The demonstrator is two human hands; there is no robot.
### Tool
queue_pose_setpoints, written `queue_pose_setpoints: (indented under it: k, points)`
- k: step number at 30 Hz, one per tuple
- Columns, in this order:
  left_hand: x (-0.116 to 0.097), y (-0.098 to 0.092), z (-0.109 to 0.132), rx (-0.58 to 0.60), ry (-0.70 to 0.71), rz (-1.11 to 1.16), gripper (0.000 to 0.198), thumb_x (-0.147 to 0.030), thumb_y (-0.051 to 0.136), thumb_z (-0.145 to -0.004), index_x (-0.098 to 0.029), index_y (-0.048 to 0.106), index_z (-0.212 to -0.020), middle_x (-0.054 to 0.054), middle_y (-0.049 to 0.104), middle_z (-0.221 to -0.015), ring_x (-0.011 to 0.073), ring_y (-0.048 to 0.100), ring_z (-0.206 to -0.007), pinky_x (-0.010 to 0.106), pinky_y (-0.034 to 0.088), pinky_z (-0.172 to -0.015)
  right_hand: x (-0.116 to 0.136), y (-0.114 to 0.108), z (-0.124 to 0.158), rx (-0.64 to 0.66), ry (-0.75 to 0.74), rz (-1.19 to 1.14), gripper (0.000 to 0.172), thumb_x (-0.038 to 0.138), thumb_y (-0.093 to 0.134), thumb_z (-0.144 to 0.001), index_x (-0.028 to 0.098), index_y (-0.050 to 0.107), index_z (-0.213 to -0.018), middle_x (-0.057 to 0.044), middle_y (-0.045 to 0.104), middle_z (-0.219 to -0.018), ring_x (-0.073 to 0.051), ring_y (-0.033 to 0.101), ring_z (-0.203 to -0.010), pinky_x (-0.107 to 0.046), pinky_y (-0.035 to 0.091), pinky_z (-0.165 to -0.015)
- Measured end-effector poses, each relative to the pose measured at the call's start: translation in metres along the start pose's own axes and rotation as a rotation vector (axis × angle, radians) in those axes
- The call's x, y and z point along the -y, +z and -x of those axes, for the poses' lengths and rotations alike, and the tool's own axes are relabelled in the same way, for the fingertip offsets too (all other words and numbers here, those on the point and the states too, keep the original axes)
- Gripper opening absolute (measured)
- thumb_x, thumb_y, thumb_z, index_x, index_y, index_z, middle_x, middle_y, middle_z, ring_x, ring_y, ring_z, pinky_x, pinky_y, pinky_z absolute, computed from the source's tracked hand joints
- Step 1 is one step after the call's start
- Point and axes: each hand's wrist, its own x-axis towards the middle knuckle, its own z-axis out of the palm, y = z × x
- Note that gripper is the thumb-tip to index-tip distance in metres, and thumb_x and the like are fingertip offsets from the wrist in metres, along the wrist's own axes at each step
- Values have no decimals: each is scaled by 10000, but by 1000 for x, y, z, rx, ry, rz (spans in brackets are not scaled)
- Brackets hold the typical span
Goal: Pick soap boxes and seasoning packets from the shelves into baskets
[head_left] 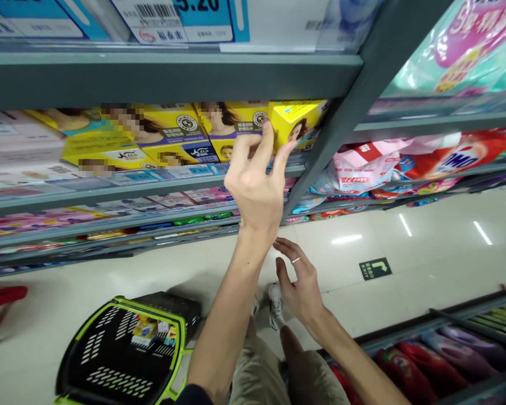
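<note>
My left hand (255, 169) reaches up to a shelf with its thumb and fingers apart. Its fingertips are at the yellow box (297, 121) at the right end of a row, which sits at a slight angle to its neighbours. I cannot tell how firmly they touch it. More yellow boxes (231, 126) with purple and blue parts stand just left of it, partly behind my fingers. Lower down, above the floor, my right hand (299, 278) has a ring on one finger; its fingers are apart and curved around nothing.
A black shopping basket (122, 351) with a lime-green rim stands on the floor, with small packages (152, 332) inside. A grey shelf upright (333, 129) divides the boxes from detergent bags (371, 166). Something red (2, 312) is at far left. Another shelf (430, 349) lies at lower right.
</note>
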Motion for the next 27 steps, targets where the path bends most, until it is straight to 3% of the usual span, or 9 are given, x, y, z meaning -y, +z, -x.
queue_pose_setpoints:
  k: [6, 12, 18, 24, 27]
  points:
    - [3, 12, -6, 17, -2, 2, 410, -510, 497, -1106, -234, 750, -1273, 78, 749, -1006, 222, 736, -1143, 317, 579, -937, -3, 3, 3, 2, -1, -8, 398, 93, 532, -1054, 267, 642, -1395, -87, 685, -1417, -176, 656, -1359, -377, 565, -1165]
    - [4, 13, -12, 24, -77, 99, 467, -566, 453, -1103, -224, 766, -1156, 91, 723, -1042, 223, 739, -1096, 353, 577, -1012, -2, 5, 5, 24, 5, -19, 415, 85, 531, -1046, 272, 639, -1400, -86, 681, -1428, -182, 654, -1367, -385, 563, -1177]
    - [11, 15, -19, -47, -34, 54, 417, -458, 490, -1114, -245, 699, -822, 53, 643, -820, 188, 688, -852, 359, 578, -829, -2, 8, 6, 25, 9, -4, 410, 92, 524, -1049, 270, 639, -1399, -88, 684, -1429, -181, 656, -1368, -382, 573, -1171]
    - [23, 23, -27, 24, -161, 114, 351, -555, 558, -1067, -249, 664, -930, 63, 681, -969, 241, 704, -1165, 378, 606, -982, -4, 10, 6, 39, 24, 6, 401, 111, 518, -1056, 267, 644, -1403, -92, 682, -1431, -186, 657, -1369, -382, 575, -1170]
    - [28, 27, -30, 33, -192, 111, 343, -585, 614, -1031, -252, 619, -954, 78, 674, -1029, 269, 686, -1230, 407, 612, -1035, -5, 11, 6, 49, 26, 11, 404, 113, 516, -1056, 261, 642, -1411, -103, 682, -1432, -194, 662, -1367, -393, 580, -1169]
